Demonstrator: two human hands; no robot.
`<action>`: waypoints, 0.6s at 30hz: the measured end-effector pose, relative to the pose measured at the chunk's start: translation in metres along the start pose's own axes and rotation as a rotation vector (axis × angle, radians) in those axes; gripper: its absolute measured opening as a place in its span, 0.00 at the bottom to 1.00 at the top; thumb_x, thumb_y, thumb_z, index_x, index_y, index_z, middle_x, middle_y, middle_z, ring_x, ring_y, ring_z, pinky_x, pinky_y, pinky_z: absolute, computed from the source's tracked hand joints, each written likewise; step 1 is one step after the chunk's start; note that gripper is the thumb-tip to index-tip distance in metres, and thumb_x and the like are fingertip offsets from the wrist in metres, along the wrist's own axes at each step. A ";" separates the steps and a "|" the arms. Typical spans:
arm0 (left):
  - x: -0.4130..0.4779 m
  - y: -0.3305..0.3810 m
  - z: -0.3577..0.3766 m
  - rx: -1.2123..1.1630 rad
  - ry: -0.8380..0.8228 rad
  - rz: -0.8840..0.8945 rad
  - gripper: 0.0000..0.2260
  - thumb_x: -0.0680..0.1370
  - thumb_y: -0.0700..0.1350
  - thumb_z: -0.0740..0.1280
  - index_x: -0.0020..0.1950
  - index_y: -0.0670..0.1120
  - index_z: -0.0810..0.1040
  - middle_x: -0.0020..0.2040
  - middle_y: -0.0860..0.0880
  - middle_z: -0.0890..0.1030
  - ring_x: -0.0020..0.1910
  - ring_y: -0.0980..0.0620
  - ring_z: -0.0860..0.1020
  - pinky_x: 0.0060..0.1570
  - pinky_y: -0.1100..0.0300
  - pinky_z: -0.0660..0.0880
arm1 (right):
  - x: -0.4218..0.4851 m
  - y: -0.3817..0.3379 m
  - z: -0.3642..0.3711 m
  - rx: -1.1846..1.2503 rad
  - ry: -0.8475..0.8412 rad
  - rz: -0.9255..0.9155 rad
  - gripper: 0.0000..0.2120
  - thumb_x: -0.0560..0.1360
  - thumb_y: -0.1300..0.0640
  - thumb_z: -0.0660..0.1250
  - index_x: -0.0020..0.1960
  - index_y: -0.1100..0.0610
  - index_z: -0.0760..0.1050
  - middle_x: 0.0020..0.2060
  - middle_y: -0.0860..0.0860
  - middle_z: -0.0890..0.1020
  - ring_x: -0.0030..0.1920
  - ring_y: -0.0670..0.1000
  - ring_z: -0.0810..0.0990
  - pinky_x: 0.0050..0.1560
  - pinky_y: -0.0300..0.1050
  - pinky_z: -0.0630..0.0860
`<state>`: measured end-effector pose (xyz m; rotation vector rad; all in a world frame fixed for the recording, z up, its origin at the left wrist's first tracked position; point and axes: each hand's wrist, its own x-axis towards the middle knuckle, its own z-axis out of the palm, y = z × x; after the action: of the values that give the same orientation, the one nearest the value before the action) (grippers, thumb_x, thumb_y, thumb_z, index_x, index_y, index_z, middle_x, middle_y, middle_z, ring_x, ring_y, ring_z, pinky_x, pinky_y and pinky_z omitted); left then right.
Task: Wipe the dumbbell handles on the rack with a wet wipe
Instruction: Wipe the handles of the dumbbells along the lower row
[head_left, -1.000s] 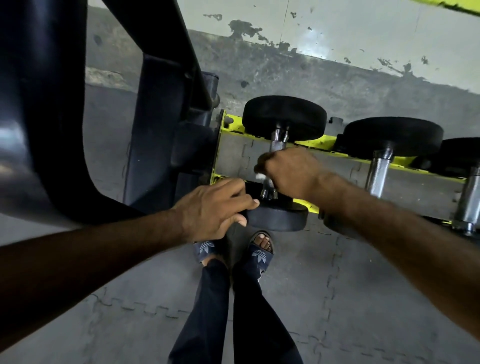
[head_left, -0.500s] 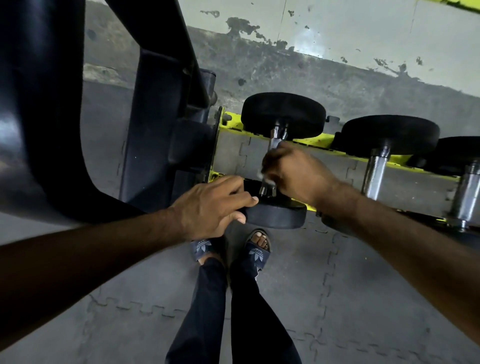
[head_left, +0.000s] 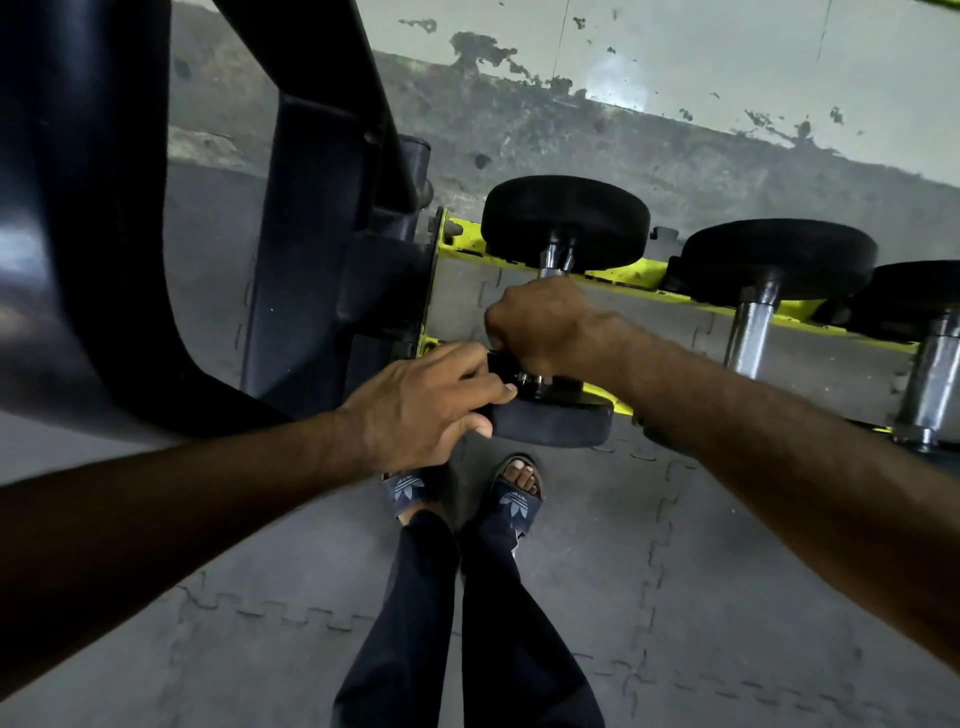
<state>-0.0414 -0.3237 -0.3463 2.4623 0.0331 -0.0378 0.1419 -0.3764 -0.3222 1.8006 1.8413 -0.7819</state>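
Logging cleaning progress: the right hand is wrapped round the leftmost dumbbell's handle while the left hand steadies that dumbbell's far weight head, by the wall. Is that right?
Not quite. The head view shows the left hand gripping the near weight head, the one nearer the person, not the far one. The right hand is indeed wrapped round the leftmost dumbbell's handle.

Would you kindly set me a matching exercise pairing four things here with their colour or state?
1. left hand
2. right hand
3. shiny steel handle of the middle dumbbell
4. metal rack rail

a. lime-yellow
b. untouched
c. grips the near black rubber head of the leftmost dumbbell
d. wraps the leftmost dumbbell's knurled steel handle

Pairs: 1-c, 2-d, 3-b, 4-a.
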 end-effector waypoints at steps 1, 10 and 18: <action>0.000 0.001 0.000 -0.002 0.004 -0.004 0.14 0.76 0.46 0.70 0.60 0.45 0.77 0.49 0.48 0.72 0.47 0.50 0.73 0.32 0.54 0.77 | -0.001 0.001 0.000 0.084 -0.043 -0.018 0.07 0.76 0.59 0.67 0.53 0.54 0.78 0.47 0.52 0.81 0.50 0.57 0.81 0.41 0.45 0.72; -0.002 0.002 0.003 -0.013 0.044 -0.016 0.16 0.73 0.43 0.75 0.59 0.44 0.78 0.47 0.47 0.72 0.46 0.50 0.73 0.31 0.58 0.75 | -0.057 0.039 0.086 1.061 0.314 0.183 0.14 0.69 0.74 0.73 0.44 0.56 0.84 0.41 0.51 0.86 0.45 0.49 0.85 0.51 0.49 0.82; -0.002 0.000 0.004 0.001 0.058 0.009 0.14 0.75 0.45 0.71 0.60 0.45 0.77 0.48 0.47 0.72 0.46 0.50 0.73 0.31 0.52 0.78 | -0.011 0.033 0.089 1.637 -0.010 0.501 0.10 0.77 0.69 0.65 0.53 0.59 0.81 0.44 0.57 0.86 0.44 0.55 0.85 0.48 0.49 0.82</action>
<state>-0.0437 -0.3259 -0.3492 2.4640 0.0476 0.0372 0.1690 -0.4442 -0.3834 2.7881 0.3327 -2.3559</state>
